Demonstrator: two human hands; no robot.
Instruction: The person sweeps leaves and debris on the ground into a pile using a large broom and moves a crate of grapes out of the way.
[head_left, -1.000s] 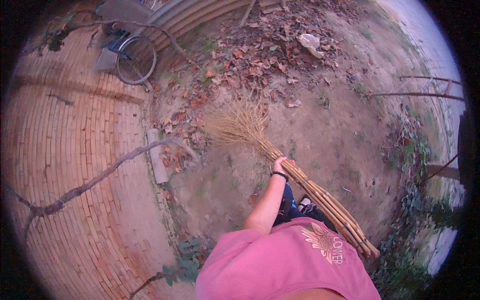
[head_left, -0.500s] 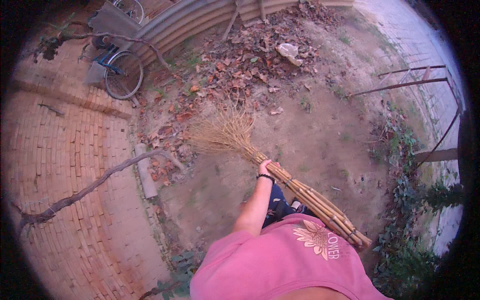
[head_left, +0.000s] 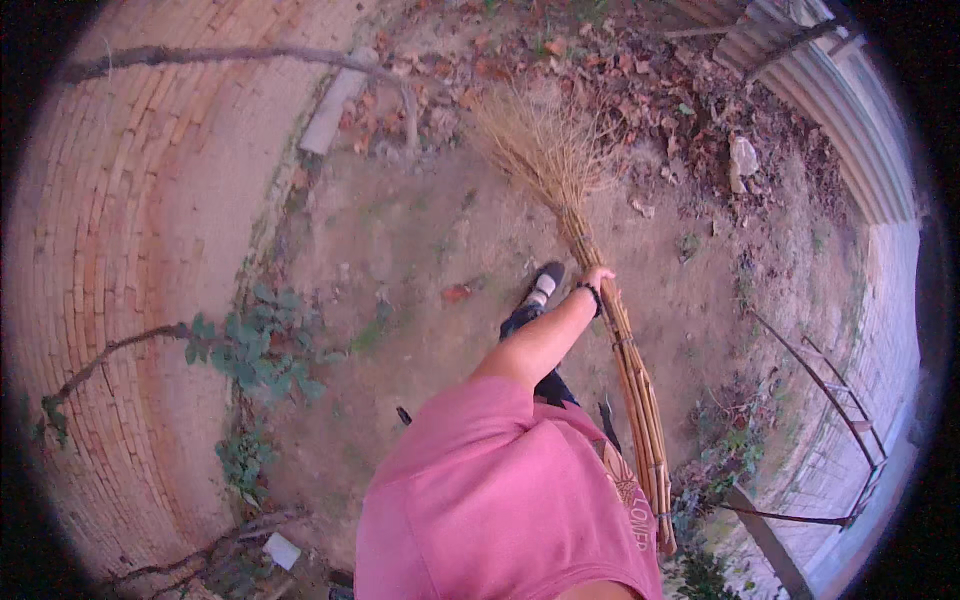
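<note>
My left hand (head_left: 597,277) grips a bamboo broom (head_left: 640,400) just below where its bound canes fan out. The fingers are wrapped round the canes, and a dark beaded bracelet sits on the wrist. The broom's thin twig head (head_left: 555,140) spreads away from me, over the near edge of the dry leaves (head_left: 650,90). From there the cane handle runs back past my right side, its end beside my pink shirt (head_left: 500,490). Whether the twigs touch the ground I cannot tell. My right hand is out of view.
A brick wall (head_left: 120,250) runs along the left, with a low green plant (head_left: 265,340) beside it. A pale lump (head_left: 742,163) lies among the leaves. Corrugated sheeting (head_left: 840,110) stands at the far right, and a rusty metal frame (head_left: 840,400) at the right.
My view has turned left, so the leaves and sheeting have shifted right and the bicycle has left the picture. The broom, still in my left hand, stands more upright in view.
</note>
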